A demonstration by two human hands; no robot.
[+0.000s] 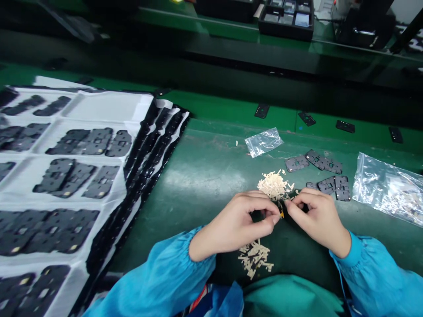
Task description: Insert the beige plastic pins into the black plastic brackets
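Observation:
My left hand (246,220) is closed in a pinch on a small yellow-and-black piece (282,214), held just above the table. Close to its right, my right hand (313,215) has thumb and forefinger pressed together at a tiny dark part; what they hold is too small to make out. Just beyond the fingertips lies a heap of small cream-coloured strips (273,185). A second, looser pile of cream-coloured strips (255,259) sits nearer my body, below my left hand. Flat black plates (327,185) with cut-outs lie behind my right hand, some partly covered by it.
White trays (107,105) stacked on the left hold many black plates (99,181). A small clear bag (263,141) lies beyond the heap, and a larger clear bag (386,189) with small parts at right. Single black pieces (262,111) rest along the green strip (218,105) behind.

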